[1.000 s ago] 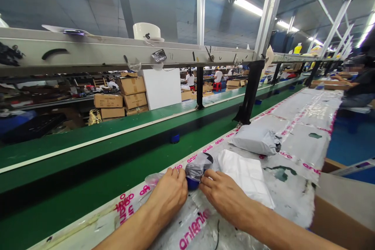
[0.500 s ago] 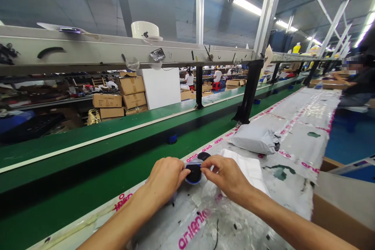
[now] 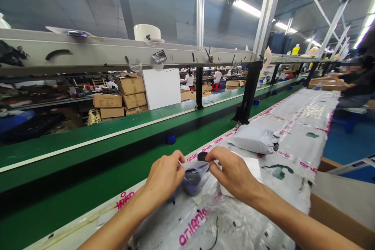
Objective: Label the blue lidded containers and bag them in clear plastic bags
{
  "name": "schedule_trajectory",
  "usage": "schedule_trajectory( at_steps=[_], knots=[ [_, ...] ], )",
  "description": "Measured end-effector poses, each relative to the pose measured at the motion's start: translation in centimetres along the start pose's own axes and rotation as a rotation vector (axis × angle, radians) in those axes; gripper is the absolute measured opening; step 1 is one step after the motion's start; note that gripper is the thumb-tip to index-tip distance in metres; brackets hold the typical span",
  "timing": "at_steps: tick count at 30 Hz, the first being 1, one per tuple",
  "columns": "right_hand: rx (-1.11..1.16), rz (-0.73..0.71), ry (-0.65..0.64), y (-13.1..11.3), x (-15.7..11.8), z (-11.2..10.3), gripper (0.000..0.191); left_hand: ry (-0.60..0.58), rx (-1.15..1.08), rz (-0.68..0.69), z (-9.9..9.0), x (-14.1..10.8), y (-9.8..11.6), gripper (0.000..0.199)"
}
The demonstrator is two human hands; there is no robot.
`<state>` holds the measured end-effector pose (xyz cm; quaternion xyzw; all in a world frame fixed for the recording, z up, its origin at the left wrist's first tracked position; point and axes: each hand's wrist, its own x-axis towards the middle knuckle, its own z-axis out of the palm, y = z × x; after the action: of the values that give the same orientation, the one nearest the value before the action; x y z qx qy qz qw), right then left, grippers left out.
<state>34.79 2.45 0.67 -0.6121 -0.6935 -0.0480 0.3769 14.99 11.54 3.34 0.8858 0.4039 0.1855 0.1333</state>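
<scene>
A small round blue item with a black top [image 3: 192, 179] sits on the plastic-covered table [image 3: 243, 222], with a clear plastic bag [image 3: 202, 168] over it. My left hand [image 3: 166, 172] is at its left, fingers curled together near the bag's edge; what they hold, if anything, is too small to tell. On the other side, my right hand [image 3: 230, 168] pinches the bag's upper right edge, close to a black oval piece [image 3: 202, 156]. White sheets [image 3: 252, 168] lie partly under my right hand.
A grey plastic package [image 3: 253, 139] lies farther along the table. Left of the table runs a green conveyor [image 3: 117, 168] carrying a blue item [image 3: 171, 139]. A black-wrapped post [image 3: 247, 93] stands beyond. A person [image 3: 356, 86] sits at the far right.
The clear bag now covers the blue item, whose black top was bare between my fingers before. My right hand has risen slightly toward the black oval piece, and my left hand has drawn a little left.
</scene>
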Motion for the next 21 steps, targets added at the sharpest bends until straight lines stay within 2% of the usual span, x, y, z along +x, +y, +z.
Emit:
schedule_trajectory(
  at_steps=[2, 4, 5, 7, 9, 10, 11, 13, 16, 17, 19, 21],
  knots=[
    [0.015, -0.067, 0.014, -0.7, -0.4, -0.2, 0.020, 0.017, 0.013, -0.002, -0.2, -0.2, 0.1, 0.024],
    [-0.001, -0.160, -0.029, -1.7, -0.6, -0.2, 0.019, 0.042, 0.021, -0.006, -0.6, -0.3, 0.4, 0.025],
    [-0.022, -0.191, -0.062, -2.1, -0.7, 0.0, 0.025, 0.058, 0.022, -0.011, -1.0, -0.3, 0.6, 0.025],
    [-0.066, -0.190, -0.132, -2.8, -0.6, 0.6, 0.049, 0.097, 0.015, -0.024, -1.8, -0.2, 0.9, 0.025],
    [-0.080, -0.116, -0.200, -3.0, -0.2, 1.3, 0.071, 0.130, 0.002, -0.035, -2.7, -0.2, 1.0, 0.024],
    [-0.072, -0.063, -0.231, -2.9, 0.1, 1.7, 0.076, 0.144, -0.001, -0.040, -3.2, -0.3, 0.9, 0.025],
    [-0.059, -0.006, -0.255, -2.8, 0.4, 2.1, 0.075, 0.146, -0.010, -0.048, -3.6, -0.5, 0.6, 0.029],
    [-0.031, 0.087, -0.276, -2.5, 0.9, 2.7, 0.058, 0.083, -0.070, -0.064, -4.3, -1.1, -0.5, 0.045],
    [0.001, 0.119, -0.278, -2.3, 1.6, 3.1, 0.014, -0.137, -0.221, -0.102, -4.7, -2.3, -3.0, 0.077],
    [0.012, 0.110, -0.281, -2.3, 1.7, 3.2, 0.008, -0.206, -0.258, -0.116, -4.6, -2.6, -3.8, 0.088],
    [0.033, 0.104, -0.272, -2.3, 1.9, 3.1, 0.011, -0.306, -0.290, -0.129, -4.4, -3.3, -5.2, 0.104],
    [0.052, 0.115, -0.239, -2.4, 2.0, 3.0, 0.014, -0.381, -0.295, -0.115, -4.2, -3.7, -6.2, 0.112]
  ],
)
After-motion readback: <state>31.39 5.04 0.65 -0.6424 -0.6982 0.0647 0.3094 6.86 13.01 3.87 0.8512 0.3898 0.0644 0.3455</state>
